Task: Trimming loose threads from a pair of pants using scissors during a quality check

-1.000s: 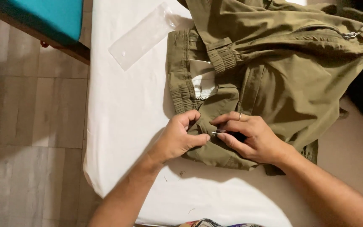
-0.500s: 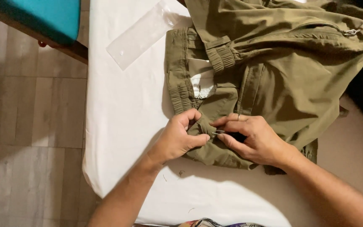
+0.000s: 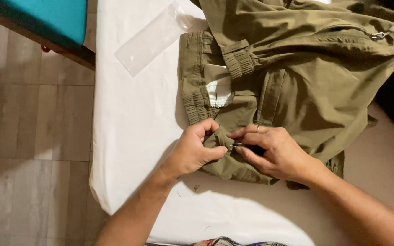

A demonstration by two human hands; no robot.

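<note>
An olive-green garment [image 3: 297, 77] with an elastic waistband lies on a white-covered table [image 3: 133, 118]. My left hand [image 3: 192, 152] pinches a fold of the olive fabric near the waistband's lower corner. My right hand [image 3: 277, 155] rests on the garment just beside it and holds a small thin metal tool [image 3: 236, 145] with a dark handle, its tip against the pinched fold. The two hands nearly touch. A white label [image 3: 220, 89] shows inside the waistband.
A clear plastic bag [image 3: 153, 38] lies on the white cover at the back left. A teal cushioned seat [image 3: 37, 18] stands at the top left over a tiled floor [image 3: 28, 136]. A metal zip pull [image 3: 379, 35] lies at the garment's top right.
Both hands stay at the same spot on the garment. The left fingers have shifted slightly on the pinched fold.
</note>
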